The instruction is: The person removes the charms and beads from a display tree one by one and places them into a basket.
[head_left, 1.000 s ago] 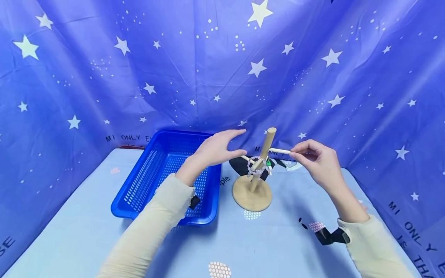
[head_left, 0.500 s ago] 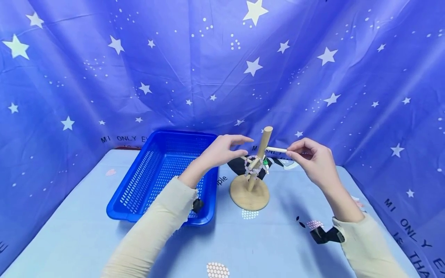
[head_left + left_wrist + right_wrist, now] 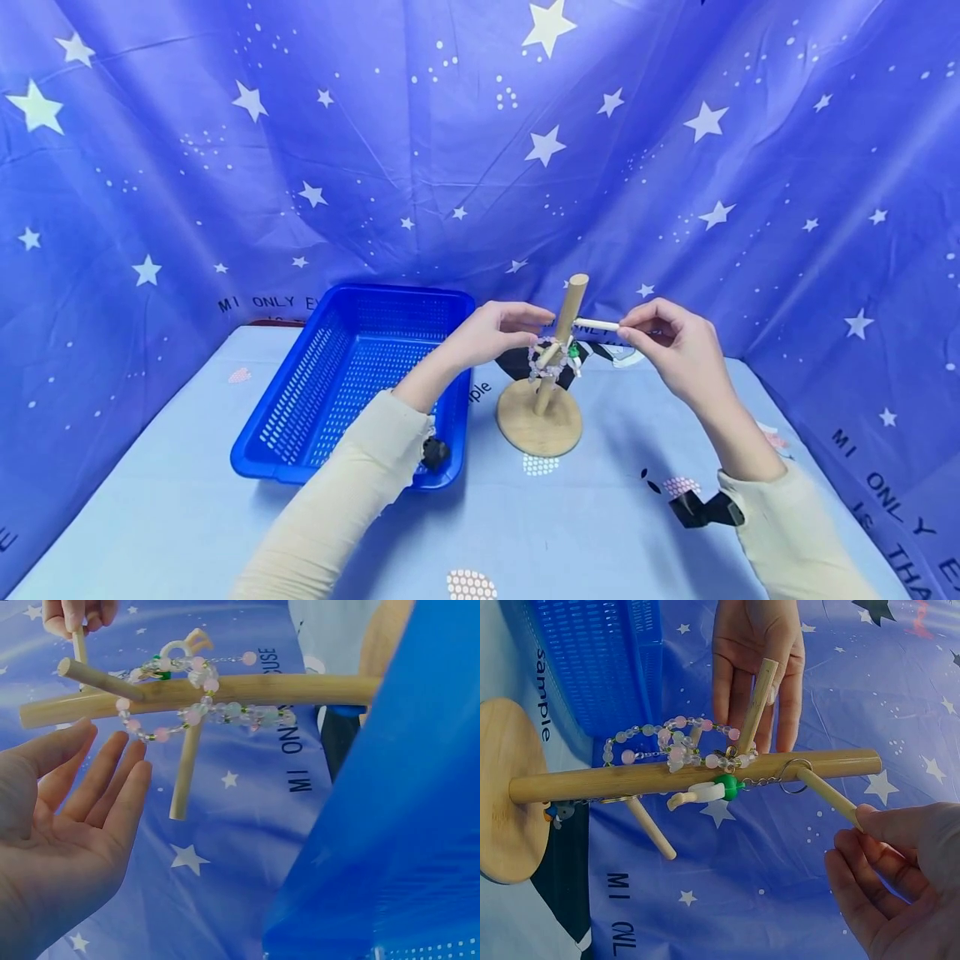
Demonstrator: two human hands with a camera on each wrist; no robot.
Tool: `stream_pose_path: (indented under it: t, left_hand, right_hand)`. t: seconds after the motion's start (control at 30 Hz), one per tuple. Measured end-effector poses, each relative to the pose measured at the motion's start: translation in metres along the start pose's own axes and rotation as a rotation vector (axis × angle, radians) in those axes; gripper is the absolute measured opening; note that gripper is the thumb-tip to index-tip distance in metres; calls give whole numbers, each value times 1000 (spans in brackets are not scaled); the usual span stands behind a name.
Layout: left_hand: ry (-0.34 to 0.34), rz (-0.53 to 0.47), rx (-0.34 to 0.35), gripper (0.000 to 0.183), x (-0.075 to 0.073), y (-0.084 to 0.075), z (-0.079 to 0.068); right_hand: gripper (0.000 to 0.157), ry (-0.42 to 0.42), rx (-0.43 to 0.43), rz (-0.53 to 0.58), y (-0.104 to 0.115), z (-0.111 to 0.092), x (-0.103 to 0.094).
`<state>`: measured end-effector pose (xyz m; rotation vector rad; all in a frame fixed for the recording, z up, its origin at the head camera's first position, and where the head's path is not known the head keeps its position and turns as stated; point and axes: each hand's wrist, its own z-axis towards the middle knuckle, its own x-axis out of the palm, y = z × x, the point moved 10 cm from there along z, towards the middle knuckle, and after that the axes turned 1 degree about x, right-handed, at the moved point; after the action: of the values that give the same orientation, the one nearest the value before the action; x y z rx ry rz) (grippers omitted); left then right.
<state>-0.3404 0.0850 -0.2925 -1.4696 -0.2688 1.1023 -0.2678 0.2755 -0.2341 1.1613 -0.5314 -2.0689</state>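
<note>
A wooden peg stand point(image 3: 538, 417) with a round base stands upright on the table. With thumb and fingertips, my right hand point(image 3: 678, 346) pinches the outer end of its upper right peg point(image 3: 829, 796). The ring of a keychain with a green and white figure point(image 3: 714, 790) hangs on that peg, against the post. Beaded bracelets point(image 3: 196, 716) in pink and clear tones hang on another peg. My left hand point(image 3: 495, 333) is just left of the post point(image 3: 255, 690), fingers loosely extended and holding nothing. Lower on the stand hangs a second keychain with a small grey-blue figure point(image 3: 561, 813).
A blue perforated basket point(image 3: 255, 450) stands left of the stand, partly under my left forearm. Blue star-printed cloth point(image 3: 420, 167) hangs behind and at both sides of the table point(image 3: 555, 533), which has a light blue cover.
My left hand has moved right and slightly down, its fingertips now close to the post. The right hand keeps pinching the peg. The whole head view shifted slightly early on.
</note>
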Motion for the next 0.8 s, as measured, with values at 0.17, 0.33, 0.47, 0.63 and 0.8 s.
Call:
stream_pose_path:
  t: [0.17, 0.33, 0.47, 0.63, 0.8]
  left_hand:
    - [19, -45, -4, 33, 6, 8, 3]
    - [24, -31, -19, 30, 11, 11, 4]
    - [34, -89, -64, 27, 18, 15, 5]
    - [33, -134, -104, 21, 21, 20, 3]
    - [39, -144, -91, 19, 17, 16, 3]
  right_hand:
    - [8, 3, 2, 13, 0, 0, 0]
    - [9, 5, 9, 13, -2, 0, 0]
    - [8, 3, 14, 0, -2, -3, -2]
    - [9, 8, 17, 2, -1, -5, 1]
    - [8, -4, 2, -1, 3, -2, -1]
